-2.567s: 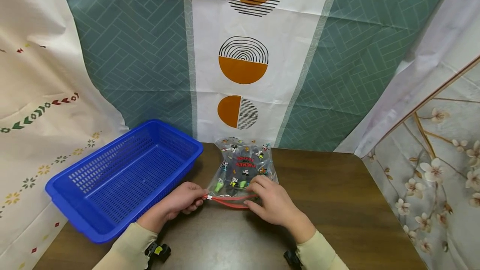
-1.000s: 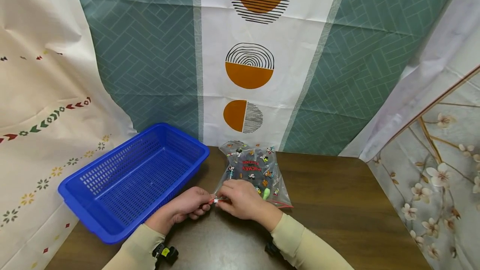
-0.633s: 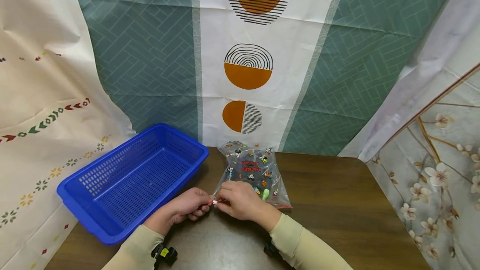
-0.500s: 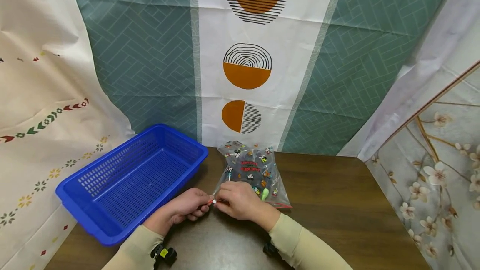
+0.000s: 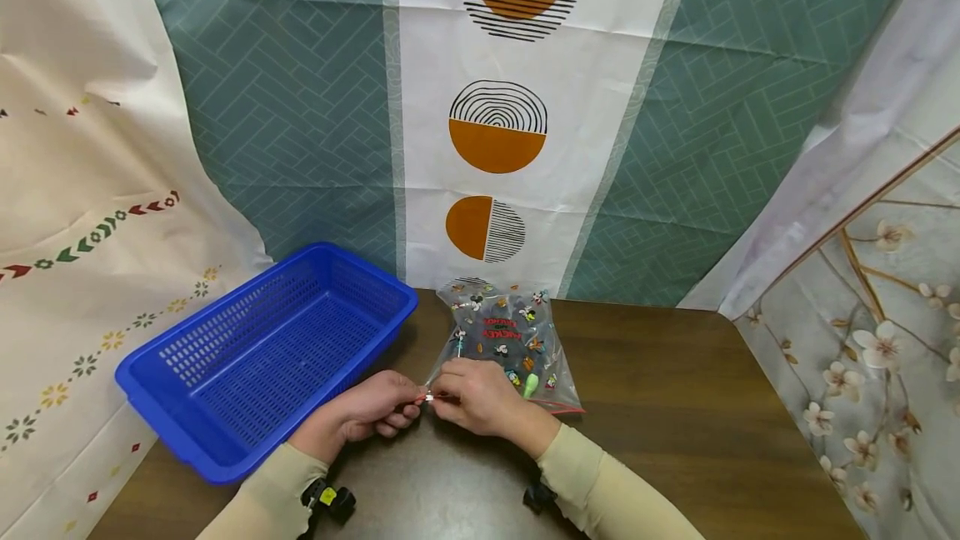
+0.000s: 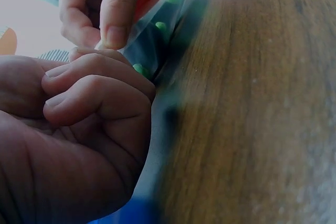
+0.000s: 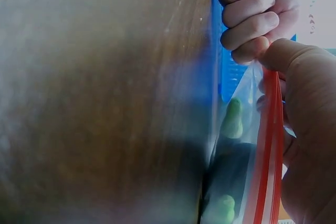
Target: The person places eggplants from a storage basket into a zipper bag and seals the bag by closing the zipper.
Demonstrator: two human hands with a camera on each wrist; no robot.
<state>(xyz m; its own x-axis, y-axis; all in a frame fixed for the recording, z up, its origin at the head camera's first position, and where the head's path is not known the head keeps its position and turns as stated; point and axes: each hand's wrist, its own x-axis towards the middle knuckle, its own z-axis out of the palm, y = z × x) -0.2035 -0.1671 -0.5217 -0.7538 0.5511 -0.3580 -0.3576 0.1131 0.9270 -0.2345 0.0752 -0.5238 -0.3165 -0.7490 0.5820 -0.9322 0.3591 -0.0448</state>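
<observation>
A clear zip bag (image 5: 495, 332) with cartoon prints lies at the back of the table, its red zip edge (image 7: 269, 145) toward me. Inside it are green-tipped pieces, one a pale green piece (image 5: 531, 385), and something dark. My left hand (image 5: 375, 408) pinches the zip's left corner between thumb and forefinger, other fingers curled in. Right beside it, my right hand (image 5: 480, 397) pinches the zip at the small white slider (image 5: 430, 397). The right fingers partly hide the slider and the zip's left part. In the left wrist view, my right thumb and fingertips meet my left fingers.
A blue plastic basket (image 5: 217, 467) stands on the left of the brown wooden table (image 5: 660, 407), close to my left forearm. Patterned cloths (image 5: 330, 90) hang behind the table and on both sides.
My right hand has moved left along the zip from the bag's middle to the slider beside my left hand. The zip's right end now shows. Over the last second both hands stay nearly still.
</observation>
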